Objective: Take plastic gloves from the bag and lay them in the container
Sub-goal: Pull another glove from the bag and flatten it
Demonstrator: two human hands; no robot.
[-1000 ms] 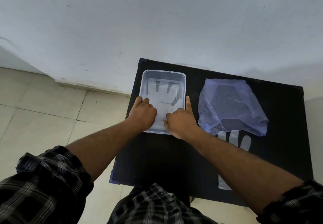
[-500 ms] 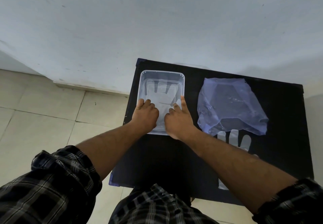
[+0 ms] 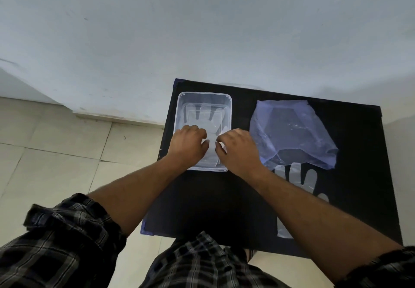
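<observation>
A clear rectangular container (image 3: 182, 108) stands at the back left of the black table (image 3: 354, 198). Inside it lies a clear plastic glove (image 3: 203, 117), fingers pointing away from me. My left hand (image 3: 188, 145) and my right hand (image 3: 238, 150) rest side by side over the container's near half, fingers curled down onto the glove's cuff end. Whether they pinch the plastic is hard to tell. A crumpled bluish plastic bag (image 3: 292, 132) lies to the right. A second clear glove (image 3: 296, 177) sticks out from under the bag, partly hidden by my right forearm.
A white wall runs behind the table. Pale floor tiles (image 3: 56, 153) lie to the left. My checked sleeves and shirt fill the bottom of the view.
Both hands have moved slightly forward over the container and their fingers have curled in. The right forefinger, stretched out before, is now bent down.
</observation>
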